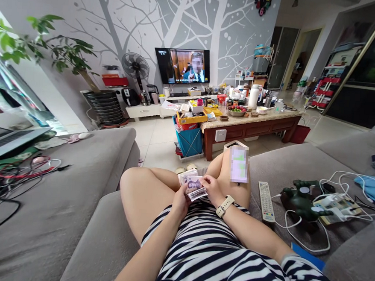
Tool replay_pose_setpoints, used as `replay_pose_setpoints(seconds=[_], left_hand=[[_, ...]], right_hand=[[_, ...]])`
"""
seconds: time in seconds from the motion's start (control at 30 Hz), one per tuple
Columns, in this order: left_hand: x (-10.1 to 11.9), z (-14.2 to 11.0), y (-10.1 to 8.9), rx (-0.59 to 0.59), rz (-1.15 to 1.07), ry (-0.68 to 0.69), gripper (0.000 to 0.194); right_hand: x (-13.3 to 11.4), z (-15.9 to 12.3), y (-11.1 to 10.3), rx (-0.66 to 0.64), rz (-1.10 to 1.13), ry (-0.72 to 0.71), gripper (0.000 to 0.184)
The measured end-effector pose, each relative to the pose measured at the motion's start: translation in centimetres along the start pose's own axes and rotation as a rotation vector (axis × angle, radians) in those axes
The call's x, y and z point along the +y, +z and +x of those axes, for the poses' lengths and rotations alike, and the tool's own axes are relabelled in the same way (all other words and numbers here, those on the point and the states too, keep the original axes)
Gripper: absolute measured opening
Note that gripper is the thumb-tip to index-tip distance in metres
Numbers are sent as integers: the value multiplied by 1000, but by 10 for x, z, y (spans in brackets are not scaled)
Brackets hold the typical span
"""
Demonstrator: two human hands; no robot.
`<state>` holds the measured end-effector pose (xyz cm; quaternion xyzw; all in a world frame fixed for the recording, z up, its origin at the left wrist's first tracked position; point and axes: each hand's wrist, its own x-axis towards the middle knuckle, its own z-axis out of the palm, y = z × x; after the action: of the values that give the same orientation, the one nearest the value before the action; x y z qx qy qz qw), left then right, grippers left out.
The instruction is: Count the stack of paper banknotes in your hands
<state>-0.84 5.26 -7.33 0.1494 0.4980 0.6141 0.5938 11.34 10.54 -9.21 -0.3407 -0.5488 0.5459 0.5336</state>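
Observation:
I sit on a grey sofa (81, 236) in a striped dress, with my knees drawn up. A stack of banknotes (193, 187) rests over my lap, gripped by both hands. My left hand (180, 201) wraps round the lower left of the stack. My right hand (210, 190), with a pale watch on the wrist, pinches the right edge of the notes. A phone (239, 163) leans on my right knee, just beyond the right hand.
A TV remote (266, 201), a green fist-shaped toy (302, 200) and white cables (331, 197) lie on the sofa to my right. A laptop (4, 140) and tangled wires sit at left. A cluttered coffee table (249, 123) and a TV (182, 65) stand ahead.

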Motion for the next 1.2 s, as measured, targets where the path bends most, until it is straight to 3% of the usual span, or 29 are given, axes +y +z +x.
replay_pose_setpoints(seconds=[0.43,0.6,0.7,0.73,0.83,0.93,1.03,1.2], left_hand=[[2,0,4,0,-31,31,34],[0,4,0,6,-8,36,31],[-2,7,-3,10,2,30,28],[-2,8,-3,9,5,30,28],[-3,9,-3,5,18,29,26],[-2,10,-3,3,39,32,24],[-2,10,-3,1,58,41,26],[-3,13,-4,-8,69,51,28]], right_hand=[[0,0,0,-32,-30,-36,27],[-23,-12,-3,-84,-131,-89,28],[-50,-36,-26,-95,-253,-200,23],[-57,-45,-38,-77,-421,-324,23],[-67,-70,-79,179,-896,-548,19],[-57,-82,-110,327,-1187,-583,17],[-43,-82,-120,327,-1308,-578,18],[-32,-76,-115,253,-1308,-609,18]])
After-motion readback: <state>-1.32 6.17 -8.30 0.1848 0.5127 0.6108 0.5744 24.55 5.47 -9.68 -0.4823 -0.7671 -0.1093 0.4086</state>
